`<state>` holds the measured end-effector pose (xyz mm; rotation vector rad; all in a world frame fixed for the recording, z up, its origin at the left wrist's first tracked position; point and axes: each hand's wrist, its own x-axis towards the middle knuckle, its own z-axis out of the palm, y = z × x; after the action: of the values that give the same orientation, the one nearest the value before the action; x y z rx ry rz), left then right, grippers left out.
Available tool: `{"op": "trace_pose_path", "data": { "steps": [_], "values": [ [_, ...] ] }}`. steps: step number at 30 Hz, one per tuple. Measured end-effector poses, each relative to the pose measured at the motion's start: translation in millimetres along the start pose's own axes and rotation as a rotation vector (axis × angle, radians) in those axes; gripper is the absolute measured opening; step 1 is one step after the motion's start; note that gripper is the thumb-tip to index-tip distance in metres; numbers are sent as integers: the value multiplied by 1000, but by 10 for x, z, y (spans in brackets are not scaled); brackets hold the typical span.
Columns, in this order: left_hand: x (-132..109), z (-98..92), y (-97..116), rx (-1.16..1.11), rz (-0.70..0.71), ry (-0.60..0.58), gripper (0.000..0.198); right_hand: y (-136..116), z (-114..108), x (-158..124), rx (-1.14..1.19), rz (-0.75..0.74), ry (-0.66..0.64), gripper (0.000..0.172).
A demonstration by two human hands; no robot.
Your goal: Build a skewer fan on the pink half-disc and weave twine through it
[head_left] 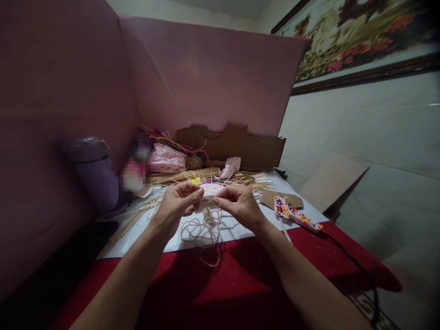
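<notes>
Between my two hands is a rounded white piece with pink spots [212, 189], with thin wooden sticks [203, 174] fanning out from its far side. My left hand [181, 198] is closed in a pinch at its near left edge. On the near right edge, the thumb and fingers of my right hand [238, 201] pinch together. Exactly what lies under the fingertips is too small to make out. Just below them, loose brown twine [209, 224] lies in loops on the white sheet, one loop reaching onto the red cloth.
A flower-patterned glue gun [298, 216] with a black cable lies at right by a cardboard piece [287, 200]. Bundled sticks [168, 178], spotted fabric [168, 158] and a twine ball [194, 162] are behind. A purple container [97, 176] stands left. Torn cardboard [256, 149] leans at the back.
</notes>
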<state>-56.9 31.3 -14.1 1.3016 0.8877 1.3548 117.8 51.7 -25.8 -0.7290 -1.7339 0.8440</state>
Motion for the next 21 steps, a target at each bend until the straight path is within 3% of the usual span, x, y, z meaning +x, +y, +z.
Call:
{"op": "trace_pose_path", "data": {
  "steps": [4,7,12,17,21],
  "values": [
    [8,32,-22,125,-75,22,38,18,17,-45,-388,-260,46,13],
    [8,56,-37,178,-95,36,41,20,19,-70,-556,-387,52,12],
    [0,30,-83,136,-188,-139,41,15,33,-92,-537,-450,28,14],
    [-2,23,-58,46,-235,-48,25,20,53,-103,-470,-446,9,10],
    [-11,61,-19,35,-230,-63,26,28,59,-102,-423,-445,7,9]
  ]
}}
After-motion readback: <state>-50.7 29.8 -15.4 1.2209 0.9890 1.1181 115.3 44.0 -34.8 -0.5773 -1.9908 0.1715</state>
